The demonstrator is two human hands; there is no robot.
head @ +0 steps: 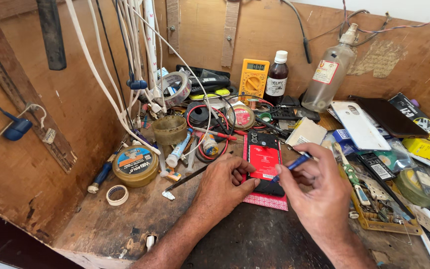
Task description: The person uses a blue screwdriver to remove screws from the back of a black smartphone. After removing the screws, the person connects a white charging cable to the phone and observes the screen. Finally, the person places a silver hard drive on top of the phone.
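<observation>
Right hand (319,187) pinches a slim blue-handled screwdriver (292,164), its tip aimed toward ten o'clock. Left hand (225,182), fingers curled, presses the open black phone with red battery (264,159) lying at twelve o'clock, between both hands. A yellow multimeter (254,74) stands beyond.

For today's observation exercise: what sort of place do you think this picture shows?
Probably a small phone or electronics repair bench. A yellow multimeter stands against the wooden back wall, an opened phone lies under the left hand, and the right hand holds a blue tool over it.
</observation>
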